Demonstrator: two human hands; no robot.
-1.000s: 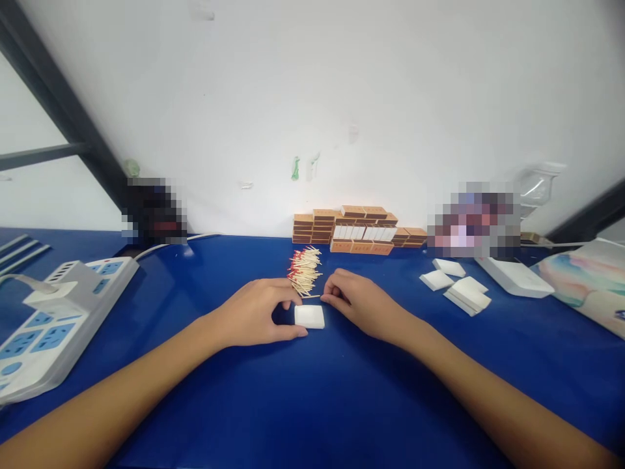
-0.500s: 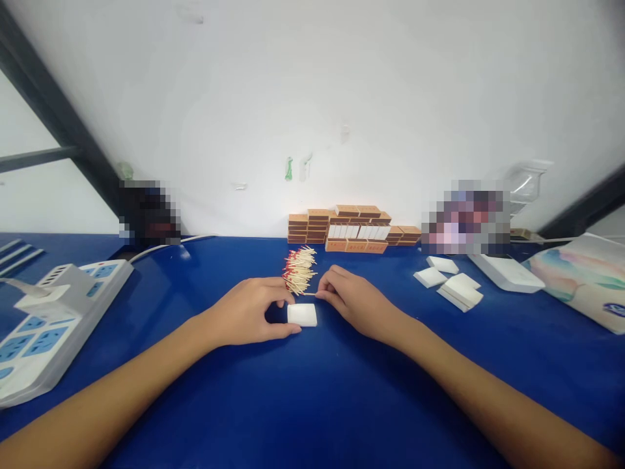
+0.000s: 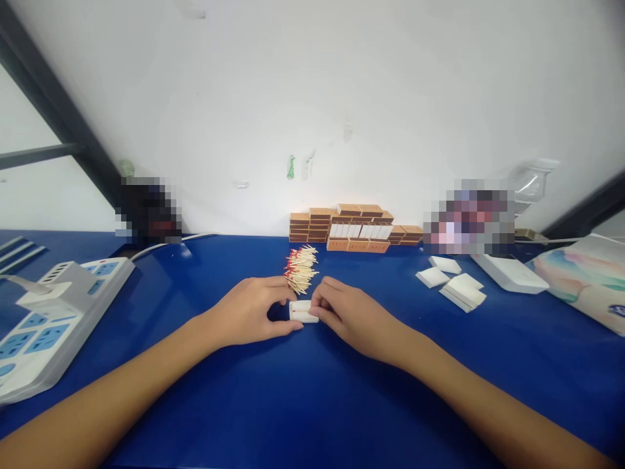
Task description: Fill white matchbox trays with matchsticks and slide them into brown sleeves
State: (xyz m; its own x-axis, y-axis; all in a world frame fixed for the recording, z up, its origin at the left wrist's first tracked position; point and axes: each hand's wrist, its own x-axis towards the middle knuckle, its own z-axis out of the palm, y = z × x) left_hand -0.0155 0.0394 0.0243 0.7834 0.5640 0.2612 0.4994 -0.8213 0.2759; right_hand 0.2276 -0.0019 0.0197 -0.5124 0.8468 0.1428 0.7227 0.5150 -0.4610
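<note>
A small white matchbox tray (image 3: 299, 317) lies on the blue table in front of me. My left hand (image 3: 254, 311) steadies it from the left, its thumb at the near side and its fingers at the far side. My right hand (image 3: 344, 312) pinches a match (image 3: 301, 311) over the tray, the red head pointing left. Whether the match touches the tray floor I cannot tell. Just beyond the tray is a heap of loose matches (image 3: 301, 268), most with their red heads to the left.
Brown matchboxes (image 3: 319, 225) are stacked against the wall, with white trays (image 3: 360, 231) among them. Several more white trays (image 3: 461, 291) lie to the right, beside a white flat box (image 3: 510, 273) and a tissue pack (image 3: 581, 280). At left sits a power strip (image 3: 73, 326).
My right hand has moved slightly toward me, bringing a match from the heap's near edge to over the tray. My left hand stays at the tray.
</note>
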